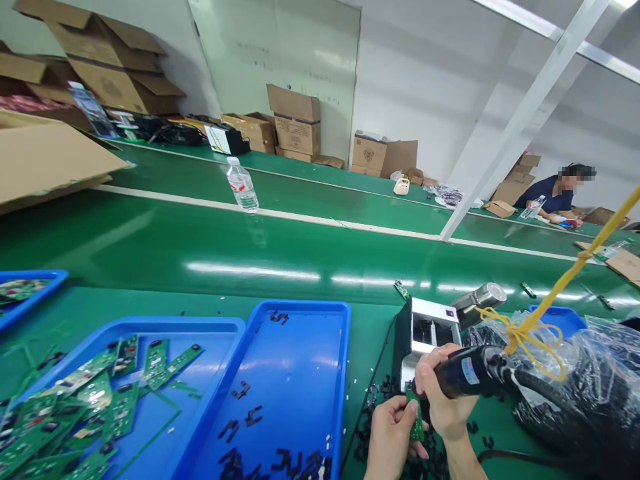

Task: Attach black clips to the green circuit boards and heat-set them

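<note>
My left hand (393, 435) pinches a small green circuit board (415, 417) between thumb and fingers, low at the right of centre. Wrapped around a black electric screwdriver (465, 373) is my right hand (445, 400). The screwdriver lies nearly level and its front end points at the board's upper end; whether they touch is hidden by my fingers. Just beyond my hands stands a black and white box-shaped machine (429, 327) with an open top, likely a screw feeder. Small black plastic clips (365, 427) lie scattered around and under my hands.
Left of my hands, one blue tray (300, 347) holds black clips; another blue tray (200, 325) holds several circuit boards. A yellow cord (575, 273) hangs at the right, above plastic bags (590, 360). A metal flask (483, 300) lies behind the machine. A water bottle (243, 187) stands farther back; a person (550, 193) sits far right.
</note>
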`<state>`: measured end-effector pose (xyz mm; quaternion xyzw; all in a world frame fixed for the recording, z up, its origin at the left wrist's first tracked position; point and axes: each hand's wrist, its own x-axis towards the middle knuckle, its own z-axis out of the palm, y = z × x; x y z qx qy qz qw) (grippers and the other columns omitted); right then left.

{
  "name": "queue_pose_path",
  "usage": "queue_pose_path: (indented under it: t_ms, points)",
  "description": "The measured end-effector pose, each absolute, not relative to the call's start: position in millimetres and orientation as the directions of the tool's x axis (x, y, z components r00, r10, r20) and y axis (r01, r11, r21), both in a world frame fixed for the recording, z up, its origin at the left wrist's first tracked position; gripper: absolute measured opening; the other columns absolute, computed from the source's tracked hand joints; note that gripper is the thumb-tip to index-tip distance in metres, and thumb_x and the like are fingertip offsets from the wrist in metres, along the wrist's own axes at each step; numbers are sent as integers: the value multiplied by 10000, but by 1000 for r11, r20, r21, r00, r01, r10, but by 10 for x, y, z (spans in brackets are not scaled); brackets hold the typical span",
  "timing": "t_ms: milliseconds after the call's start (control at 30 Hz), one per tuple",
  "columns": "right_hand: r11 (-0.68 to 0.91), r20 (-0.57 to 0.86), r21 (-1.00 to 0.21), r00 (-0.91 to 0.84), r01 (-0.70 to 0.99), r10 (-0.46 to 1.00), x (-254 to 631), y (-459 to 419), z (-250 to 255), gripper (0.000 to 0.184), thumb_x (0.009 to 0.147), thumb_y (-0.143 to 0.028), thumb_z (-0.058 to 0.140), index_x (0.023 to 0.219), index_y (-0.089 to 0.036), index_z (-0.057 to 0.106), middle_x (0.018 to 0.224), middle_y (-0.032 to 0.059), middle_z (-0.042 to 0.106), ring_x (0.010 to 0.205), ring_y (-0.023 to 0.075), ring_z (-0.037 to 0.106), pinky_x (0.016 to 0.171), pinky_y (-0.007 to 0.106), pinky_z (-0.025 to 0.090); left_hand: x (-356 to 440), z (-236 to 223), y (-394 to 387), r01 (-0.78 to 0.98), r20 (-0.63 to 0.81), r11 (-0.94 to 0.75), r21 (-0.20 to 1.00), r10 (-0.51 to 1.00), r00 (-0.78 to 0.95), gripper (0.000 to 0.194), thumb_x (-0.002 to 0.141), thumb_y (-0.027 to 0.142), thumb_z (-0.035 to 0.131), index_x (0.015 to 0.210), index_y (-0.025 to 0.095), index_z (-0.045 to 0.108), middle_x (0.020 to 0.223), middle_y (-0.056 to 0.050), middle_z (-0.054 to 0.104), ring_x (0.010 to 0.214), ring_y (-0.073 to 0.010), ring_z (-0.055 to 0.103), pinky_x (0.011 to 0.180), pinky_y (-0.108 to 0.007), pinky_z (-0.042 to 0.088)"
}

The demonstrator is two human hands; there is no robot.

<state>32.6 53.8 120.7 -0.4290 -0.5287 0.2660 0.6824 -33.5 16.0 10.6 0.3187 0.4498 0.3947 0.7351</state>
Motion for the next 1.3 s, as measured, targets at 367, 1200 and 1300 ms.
queue_pose_path:
  t_ms: [367, 1200, 1300]
  points:
    - [542, 513, -838, 415, 54, 752, 526, 428, 1518, 373, 933, -221, 688, 1255, -250, 501, 618, -88, 603, 488, 134, 568, 517, 296, 500, -745, 433, 170, -206, -406, 490, 847, 847, 343, 529, 758, 675, 750, 798, 151, 699, 670, -53, 735, 558, -196, 683, 527, -254, 455]
    - [-160, 253, -738, 489, 655, 835, 683, -353, -125, 455, 927, -649, 609, 908, -214, 746, 723, 30, 648, 545, 200, 608, 536, 321, 471, -1244, 750, 58, -435, -412, 423, 795, 903, 124, 394, 705, 506, 896, 835, 175, 727, 733, -75, 787, 736, -234, 750, 736, -298, 585]
    - [-156, 221, -739, 454, 656, 864, 676, -316, -140, 462, 959, -648, 552, 844, -234, 722, 777, 48, 670, 627, 223, 641, 581, 328, 477, -1146, 695, 55, -381, -388, 392, 837, 917, 91, 447, 671, 473, 931, 842, 202, 620, 682, -8, 738, 586, -195, 722, 600, -283, 581]
